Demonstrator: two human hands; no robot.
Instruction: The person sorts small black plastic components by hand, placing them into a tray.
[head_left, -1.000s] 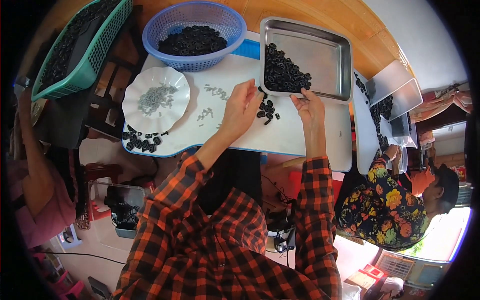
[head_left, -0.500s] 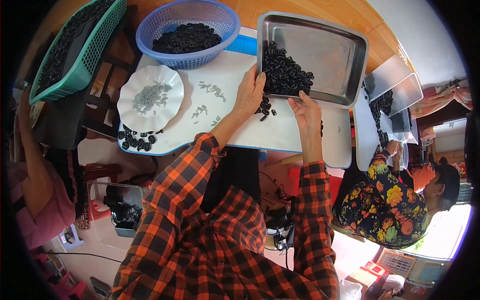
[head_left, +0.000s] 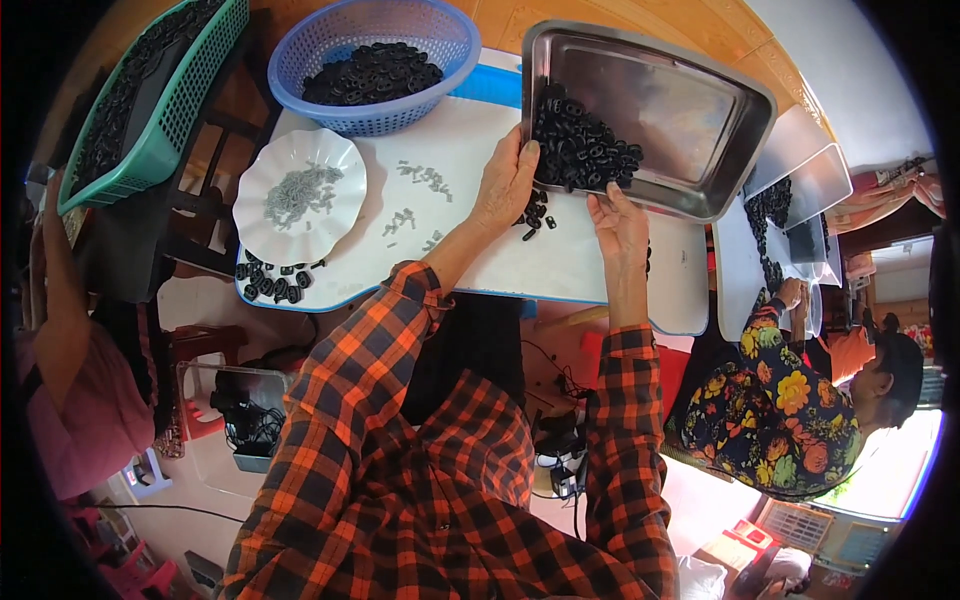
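A rectangular metal tray point(head_left: 690, 130) is held up and tilted above the white table point(head_left: 480, 265). Small black plastic parts point(head_left: 580, 145) lie heaped in its near left corner. My left hand point(head_left: 507, 180) grips the tray's left edge, thumb on the rim. My right hand point(head_left: 620, 225) pinches the near edge, fingers under it. Several loose black parts point(head_left: 536, 212) lie on the table under the tray. Left of my left hand are small clear pieces point(head_left: 427, 180) in loose groups. A white scalloped plate point(head_left: 345, 225) holds a pile of similar clear pieces.
Behind the plate stands a blue perforated basket point(head_left: 375, 120) full of black parts. A green basket point(head_left: 160, 150) is at far left. More black parts point(head_left: 275, 285) lie at the table's left corner. People work on both sides; one in a flowered sleeve point(head_left: 765, 345) sits near clear bins point(head_left: 800, 185).
The metal tray has shifted right and turned slightly clockwise, with both my hands moving along with it. The black parts in it stay bunched at the near left corner.
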